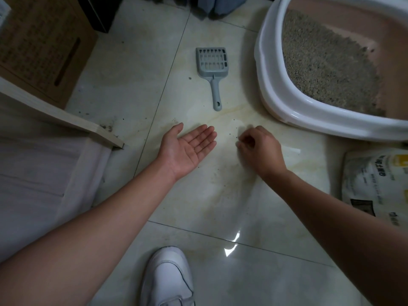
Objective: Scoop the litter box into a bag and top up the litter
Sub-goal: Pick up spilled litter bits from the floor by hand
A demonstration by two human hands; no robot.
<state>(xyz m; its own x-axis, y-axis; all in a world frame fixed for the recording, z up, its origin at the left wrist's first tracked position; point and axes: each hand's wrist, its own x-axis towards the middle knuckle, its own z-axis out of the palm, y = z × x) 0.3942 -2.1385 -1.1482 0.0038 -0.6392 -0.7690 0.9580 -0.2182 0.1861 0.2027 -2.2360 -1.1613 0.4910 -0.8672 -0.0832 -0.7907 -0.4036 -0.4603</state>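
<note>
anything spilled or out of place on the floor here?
Yes: dark litter grains lie scattered on the floor tile between the hands, with more debris at the wooden board's end. The scoop lies flat, untouched.

A home, pale tiled floor, cat litter box, cardboard box, wooden furniture edge, litter sack

Head view, steeply down, close

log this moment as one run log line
left hand open, palm up | right hand pinching clear bag on floor | scoop untouched
</note>
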